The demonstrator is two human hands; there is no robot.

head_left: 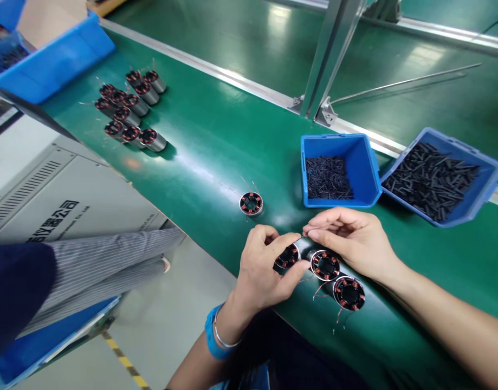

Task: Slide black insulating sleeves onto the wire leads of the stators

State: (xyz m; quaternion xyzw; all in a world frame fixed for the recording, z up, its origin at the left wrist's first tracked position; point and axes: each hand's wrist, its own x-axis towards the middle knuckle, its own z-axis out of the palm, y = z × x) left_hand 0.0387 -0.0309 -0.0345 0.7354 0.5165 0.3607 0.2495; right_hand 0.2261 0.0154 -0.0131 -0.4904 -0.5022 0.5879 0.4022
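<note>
My left hand [259, 271] is closed round a motor stator [288, 257], a metal ring with copper windings, on the green bench. Beside it, the fingertips of my right hand [356, 241] are pinched together just above the stator's rim. Whatever they pinch is too small to make out, perhaps a wire end or a short black tube. Two more stators, a nearer one [348, 293] and one between the hands [325, 265], stand to the right with thin wire leads sticking out. Another stator [251, 203] stands by itself beyond my left hand.
A blue bin [338, 201] of small black tubes stands beyond my right hand, with a second bin [486, 187] of larger black tubes to its right. Several stators [153, 140] cluster at the far left. A metal post [330, 54] rises at the bench's back edge. Someone in striped trousers [110, 265] is at left.
</note>
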